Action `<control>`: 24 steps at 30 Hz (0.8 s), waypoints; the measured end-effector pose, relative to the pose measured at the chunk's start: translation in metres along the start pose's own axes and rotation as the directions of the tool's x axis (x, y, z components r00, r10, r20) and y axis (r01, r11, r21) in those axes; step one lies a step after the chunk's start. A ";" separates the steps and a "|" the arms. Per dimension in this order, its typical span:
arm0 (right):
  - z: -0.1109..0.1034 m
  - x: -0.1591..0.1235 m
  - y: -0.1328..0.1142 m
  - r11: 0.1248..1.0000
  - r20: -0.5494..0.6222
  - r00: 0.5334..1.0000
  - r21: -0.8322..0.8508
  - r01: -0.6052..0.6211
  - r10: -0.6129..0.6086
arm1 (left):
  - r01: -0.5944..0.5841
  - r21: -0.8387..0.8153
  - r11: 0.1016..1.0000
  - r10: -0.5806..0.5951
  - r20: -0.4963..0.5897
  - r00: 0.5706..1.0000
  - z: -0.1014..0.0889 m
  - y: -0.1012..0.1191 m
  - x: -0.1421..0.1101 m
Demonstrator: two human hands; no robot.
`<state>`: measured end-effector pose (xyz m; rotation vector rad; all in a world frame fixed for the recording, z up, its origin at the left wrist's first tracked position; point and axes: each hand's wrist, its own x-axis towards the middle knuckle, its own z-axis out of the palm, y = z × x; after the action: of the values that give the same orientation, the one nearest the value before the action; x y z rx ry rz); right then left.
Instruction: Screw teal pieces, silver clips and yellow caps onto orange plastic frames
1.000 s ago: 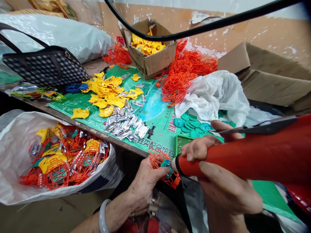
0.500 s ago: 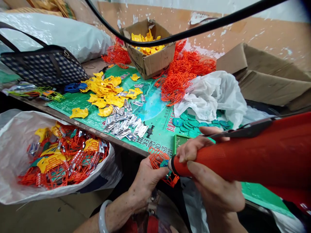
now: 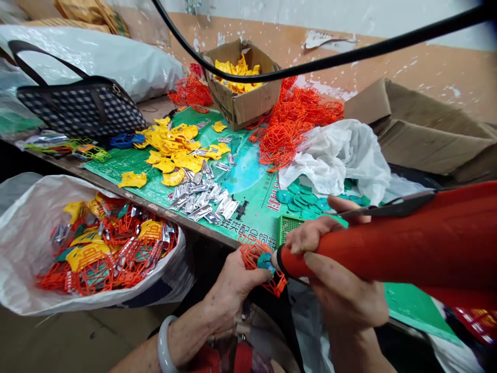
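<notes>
My left hand [image 3: 229, 282], with a pale bangle on its wrist, pinches an orange plastic lattice frame [image 3: 252, 248] with a teal-green plastic piece [image 3: 265, 263] on it. My right hand [image 3: 345, 290] is wrapped around a thick red electric screwdriver [image 3: 373, 248], with a dark lever along its top. The screwdriver's pale nose meets the teal piece beside my left thumb; its bit is hidden. Beyond my right fingers stands a small green mesh basket [image 3: 289, 228]. Teal discs [image 3: 305, 199] lie past it on the table.
Silver metal plates [image 3: 202, 197] and yellow plastic parts [image 3: 174, 145] are heaped on the green sheet. A white sack [image 3: 23, 217] of mixed parts stands at left. Behind are a cardboard box [image 3: 248, 106], orange frames [image 3: 287, 134] and white plastic [image 3: 341, 155]. A black cable [image 3: 330, 65] crosses above.
The screwdriver and my right hand have shifted slightly left, with the nose staying at the teal piece. The whole view drifts a little. My left hand keeps its hold.
</notes>
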<state>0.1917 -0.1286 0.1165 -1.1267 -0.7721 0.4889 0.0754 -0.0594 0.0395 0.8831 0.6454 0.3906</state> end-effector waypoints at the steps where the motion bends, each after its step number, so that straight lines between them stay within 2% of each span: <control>1: 0.000 0.002 -0.002 0.999 -0.001 1.000 0.051 0.002 -0.002 | 0.002 -0.006 1.000 -0.001 0.020 1.000 0.000 0.002 0.000; 3: 0.000 0.008 -0.006 0.990 -0.015 0.999 0.137 0.033 -0.031 | 0.011 -0.029 1.000 -0.010 0.037 0.999 0.001 0.006 -0.001; 5: -0.003 0.019 -0.009 0.984 -0.063 0.995 0.153 0.092 -0.083 | 0.031 -0.053 0.998 -0.029 0.029 0.999 0.002 0.009 -0.001; 9: -0.014 0.046 -0.002 0.979 -0.239 0.950 0.000 0.206 -0.200 | 0.061 -0.071 0.996 -0.058 0.047 0.997 -0.003 0.011 0.000; 12: -0.026 0.065 0.013 0.964 -0.310 0.913 -0.112 0.242 -0.265 | 0.086 -0.045 0.995 -0.081 0.097 0.992 -0.011 0.009 0.001; 17: -0.043 0.083 0.035 0.963 -0.326 0.910 -0.164 0.214 -0.258 | 0.150 0.008 0.989 -0.150 0.145 0.978 -0.019 0.006 0.004; 24: -0.042 0.087 0.044 0.971 -0.322 0.918 -0.127 0.202 -0.233 | 0.207 -0.054 0.977 -0.203 0.079 0.976 -0.017 0.002 0.009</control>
<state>0.2817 -0.0772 0.0924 -1.1542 -0.6148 0.0685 0.0702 -0.0431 0.0301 0.7595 0.6462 0.1907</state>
